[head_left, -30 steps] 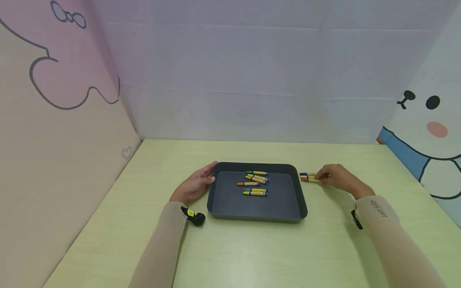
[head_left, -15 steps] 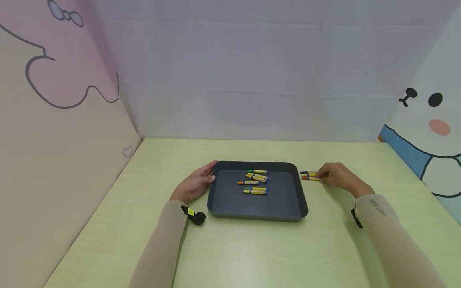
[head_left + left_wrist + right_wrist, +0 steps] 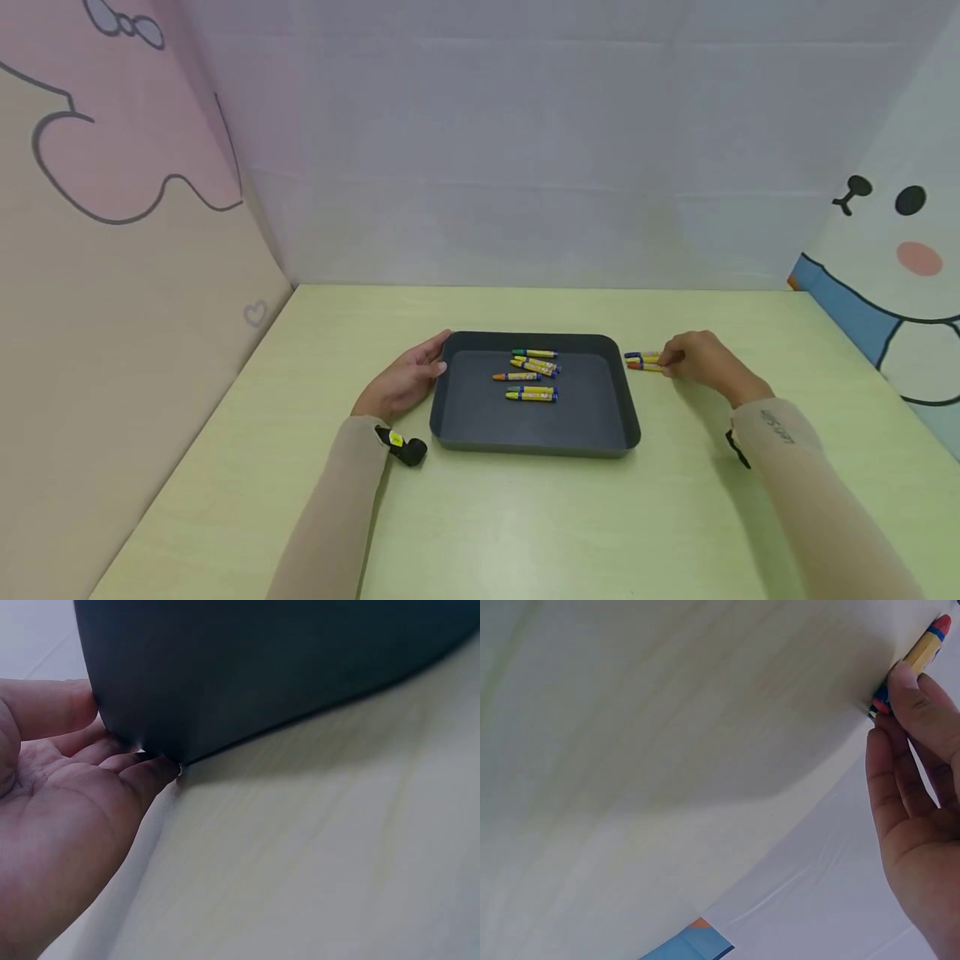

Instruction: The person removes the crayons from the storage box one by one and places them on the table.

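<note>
Bare fingertips of the right hand are pinching the near end of a red-tipped crayon; the wrist view shows the fingers curled onto its yellow wrapper. That crayon lies in a small bunch of crayons on the table, just off the right edge of the tray, close to the rim but not in it.

Over on the other side, the left hand has its fingers relaxed and fairly straight, pressed against the tray's left wall near the far corner, fingertips tucked down where the wall meets the table.

Dark grey tray sits in the middle of the pale green table, with a loose scatter of yellow-wrapped crayons lying inside, toward the far half. Both forearms are in beige sleeves. Cartoon-printed panels wall the table in.
</note>
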`<state>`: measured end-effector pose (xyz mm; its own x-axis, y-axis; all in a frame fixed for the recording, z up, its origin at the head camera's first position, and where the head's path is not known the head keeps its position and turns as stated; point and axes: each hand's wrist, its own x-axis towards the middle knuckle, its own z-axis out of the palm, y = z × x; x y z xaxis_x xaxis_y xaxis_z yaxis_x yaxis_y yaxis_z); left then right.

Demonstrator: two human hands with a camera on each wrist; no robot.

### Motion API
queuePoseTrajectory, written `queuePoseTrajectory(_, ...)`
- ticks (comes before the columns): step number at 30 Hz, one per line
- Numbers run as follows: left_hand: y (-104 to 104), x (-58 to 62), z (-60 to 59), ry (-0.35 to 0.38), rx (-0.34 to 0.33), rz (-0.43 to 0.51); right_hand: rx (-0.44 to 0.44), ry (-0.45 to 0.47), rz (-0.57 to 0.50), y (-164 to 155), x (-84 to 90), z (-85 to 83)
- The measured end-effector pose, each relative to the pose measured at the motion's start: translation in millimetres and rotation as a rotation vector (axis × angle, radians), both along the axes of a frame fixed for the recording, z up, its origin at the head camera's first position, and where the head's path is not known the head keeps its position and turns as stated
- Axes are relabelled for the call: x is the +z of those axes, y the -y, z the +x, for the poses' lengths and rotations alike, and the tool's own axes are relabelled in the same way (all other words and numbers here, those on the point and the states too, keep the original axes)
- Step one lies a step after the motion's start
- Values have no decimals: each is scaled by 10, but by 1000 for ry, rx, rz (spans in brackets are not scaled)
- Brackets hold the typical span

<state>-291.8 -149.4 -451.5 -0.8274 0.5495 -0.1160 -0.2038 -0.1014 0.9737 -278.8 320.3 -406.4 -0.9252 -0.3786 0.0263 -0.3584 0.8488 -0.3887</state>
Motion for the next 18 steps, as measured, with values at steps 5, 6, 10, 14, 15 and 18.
queuePoseTrajectory(5, -3, 5, 14, -1, 8, 0, -13, 28, 17, 15, 12, -14)
queuePoseTrajectory(6, -2, 5, 17, -4, 7, -1, -14, 31, 19, 16, 13, -15)
queuePoseTrajectory(10, -2, 8, 28, -9, 3, -5, -17, 41, 24, 22, 29, -18)
queuePoseTrajectory(14, -4, 18, 28, -7, 6, -5, -19, 48, 27, 27, 52, -19)
queuePoseTrajectory(15, -4, 21, 28, -6, 8, -8, -19, 45, 28, 25, 54, -21)
queuePoseTrajectory(18, 4, 30, 23, -9, 7, -17, -18, 40, 23, 27, 59, -18)
